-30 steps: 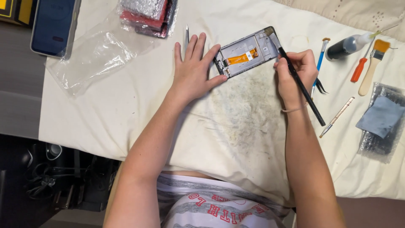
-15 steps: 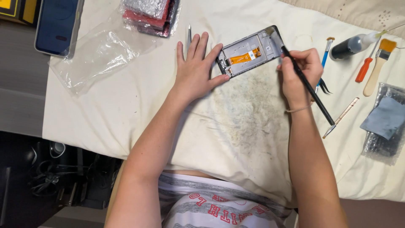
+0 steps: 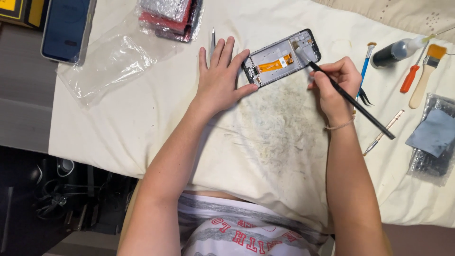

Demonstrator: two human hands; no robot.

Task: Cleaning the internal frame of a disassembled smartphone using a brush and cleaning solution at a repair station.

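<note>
The opened phone frame (image 3: 281,59) lies flat on the cream cloth (image 3: 142,118) that covers the counter, its inner side up, with an orange flex strip running across its middle. All positions below are given relative to this frame.

My left hand (image 3: 219,78) lies palm down on the cloth, just beside the frame's left end. The fingers are spread and released, gripping nothing; the thumb presses along the frame's lower left edge and pins it in place.

My right hand (image 3: 334,85) sits at the frame's right end, clenched in a pen grip around a thin black rod tool (image 3: 353,100). The tool's tip meets the frame's upper right corner; its shaft slopes away down and to the right, past my wrist.

Beyond the frame's left end, past my fingertips, a slim metal tool (image 3: 213,39) lies on the cloth. Farther left is a clear plastic bag (image 3: 106,64), and beyond that a dark phone (image 3: 66,28) lies face up. Up and to the left of the frame sits a stack of foil-wrapped packets (image 3: 170,16).

To the right of the frame, past my right hand, lie a blue-handled tool (image 3: 366,64), a small dark bottle (image 3: 395,51), an orange-handled screwdriver (image 3: 410,78) and a wooden-handled brush (image 3: 425,78). Lower right of these lie a thin metal stylus (image 3: 384,132) and a grey cloth (image 3: 433,132) on a dark plastic bag.

Directly below the frame, the cloth carries a wide patch of grey staining (image 3: 279,123).
</note>
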